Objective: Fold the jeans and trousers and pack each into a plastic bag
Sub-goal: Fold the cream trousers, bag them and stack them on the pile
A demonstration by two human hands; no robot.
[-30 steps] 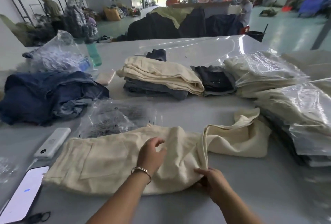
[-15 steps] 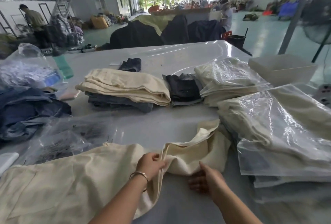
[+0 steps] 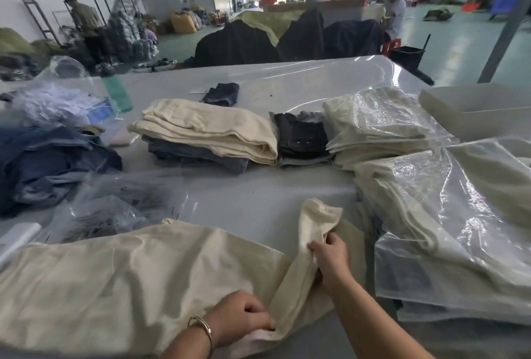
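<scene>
Cream trousers (image 3: pixel 120 281) lie spread across the near part of the table. My left hand (image 3: pixel 238 320), with a bracelet on its wrist, pinches the near edge of the cloth at a fold. My right hand (image 3: pixel 330 258) grips the raised leg end (image 3: pixel 316 218) of the same trousers, which stands up in a ridge between the two hands. Empty clear plastic bags (image 3: pixel 115 209) lie just beyond the trousers on the left. Bagged cream trousers (image 3: pixel 448 215) are stacked at the right.
A folded stack of cream and grey trousers (image 3: pixel 207 134) sits mid-table, with dark folded jeans (image 3: pixel 301 137) and another bagged pair (image 3: pixel 382 120) beside it. Loose blue jeans (image 3: pixel 48 163) are heaped at the left. A white box (image 3: pixel 477 108) stands far right.
My right hand went from lying beside the cloth to gripping the leg end and lifting it. My left hand slid toward me along the fold. The view shifted right.
</scene>
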